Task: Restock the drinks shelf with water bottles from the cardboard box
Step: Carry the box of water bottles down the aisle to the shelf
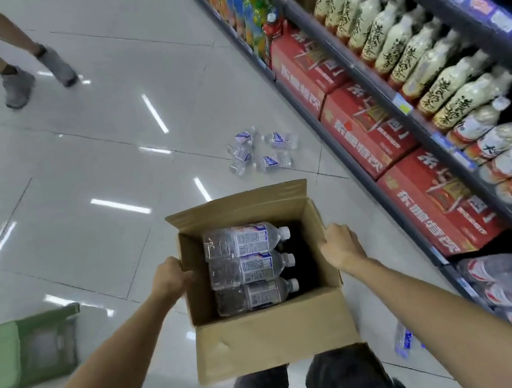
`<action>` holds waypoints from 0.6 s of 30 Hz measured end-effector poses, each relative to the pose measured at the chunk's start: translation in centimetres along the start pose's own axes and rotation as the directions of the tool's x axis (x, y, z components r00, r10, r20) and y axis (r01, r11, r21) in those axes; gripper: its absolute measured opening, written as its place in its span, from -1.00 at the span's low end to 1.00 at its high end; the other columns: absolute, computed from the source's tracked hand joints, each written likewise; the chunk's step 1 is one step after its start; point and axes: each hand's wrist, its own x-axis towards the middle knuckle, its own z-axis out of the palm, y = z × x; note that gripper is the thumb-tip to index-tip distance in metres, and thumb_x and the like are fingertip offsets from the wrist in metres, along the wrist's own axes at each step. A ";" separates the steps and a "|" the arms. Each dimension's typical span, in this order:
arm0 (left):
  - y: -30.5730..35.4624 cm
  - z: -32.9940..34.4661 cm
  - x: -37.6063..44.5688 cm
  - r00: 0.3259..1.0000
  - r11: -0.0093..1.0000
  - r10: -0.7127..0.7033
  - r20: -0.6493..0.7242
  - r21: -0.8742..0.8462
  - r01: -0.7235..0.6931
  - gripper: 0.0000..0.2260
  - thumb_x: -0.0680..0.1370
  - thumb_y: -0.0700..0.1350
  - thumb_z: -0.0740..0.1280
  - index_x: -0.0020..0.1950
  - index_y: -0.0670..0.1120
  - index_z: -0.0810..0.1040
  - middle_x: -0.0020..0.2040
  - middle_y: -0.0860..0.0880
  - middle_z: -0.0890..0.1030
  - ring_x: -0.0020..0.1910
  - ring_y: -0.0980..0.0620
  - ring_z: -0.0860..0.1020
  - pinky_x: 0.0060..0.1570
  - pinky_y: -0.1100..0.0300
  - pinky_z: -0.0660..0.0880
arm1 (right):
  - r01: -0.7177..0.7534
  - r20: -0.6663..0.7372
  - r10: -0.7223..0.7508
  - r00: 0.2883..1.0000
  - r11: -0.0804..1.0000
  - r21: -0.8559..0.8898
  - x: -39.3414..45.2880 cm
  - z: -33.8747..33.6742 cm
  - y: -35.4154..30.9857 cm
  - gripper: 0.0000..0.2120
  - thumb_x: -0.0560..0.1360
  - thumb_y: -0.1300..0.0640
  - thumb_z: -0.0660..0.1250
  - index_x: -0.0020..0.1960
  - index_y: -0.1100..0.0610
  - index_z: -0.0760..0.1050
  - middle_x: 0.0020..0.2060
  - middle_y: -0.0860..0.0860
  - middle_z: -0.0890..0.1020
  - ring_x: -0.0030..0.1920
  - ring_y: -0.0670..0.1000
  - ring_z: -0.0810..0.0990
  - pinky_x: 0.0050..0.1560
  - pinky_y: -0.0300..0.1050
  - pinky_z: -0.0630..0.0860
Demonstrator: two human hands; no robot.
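An open cardboard box [273,338] hangs in front of me above the floor. My left hand [170,277] grips its left wall and my right hand [338,244] grips its right wall. Three clear water bottles [247,267] with white caps lie side by side inside, caps pointing right. The box's right part looks dark and bare. Several more water bottles [258,154] lie scattered on the floor ahead. One more bottle [403,340] lies on the floor under my right forearm. The drinks shelf [458,110] runs along the right, full of bottles.
Red drink cartons [369,126] stand on the shelf's bottom level. A green basket [19,355] sits on the floor at left. Another person's legs [27,70] stand at the far left of the tiled aisle. My own legs are below the box.
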 end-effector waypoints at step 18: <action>24.5 -18.2 31.3 0.990 0.969 0.134 0.039 0.206 -0.139 -0.83 0.48 -0.25 0.40 -0.26 -0.23 0.45 -0.24 -0.18 0.54 -0.31 -0.08 0.50 -0.45 0.18 0.34 | -0.132 -0.043 0.141 0.989 0.977 0.170 27.8 -15.2 -18.4 -0.73 0.55 0.25 0.16 -0.32 0.15 0.26 -0.18 0.13 0.48 -0.18 0.14 0.48 -0.24 -0.14 0.35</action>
